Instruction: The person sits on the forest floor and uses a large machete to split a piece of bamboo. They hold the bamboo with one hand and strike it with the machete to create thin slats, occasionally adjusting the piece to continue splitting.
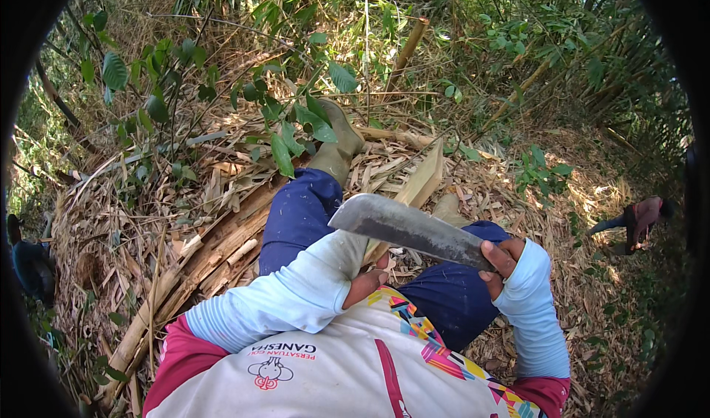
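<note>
My right hand (504, 261) is closed around the grip end of a machete (414, 229). Its broad, dark-stained blade points left across my lap, above my left wrist. A pale, squared piece of wood (420, 180) slants from beyond my knees back toward my body. My left hand (366, 285) is closed around its near end, partly hidden by the light blue sleeve. The handle of the machete is mostly covered by my right fingers.
Split logs (214, 259) lie on the leaf litter to my left. A leafy sapling (288, 122) hangs over my boot (336, 148). A cut stump (408, 48) leans ahead. Another person (640, 222) is at the far right, and a dark blue shape (33, 266) is at the left edge.
</note>
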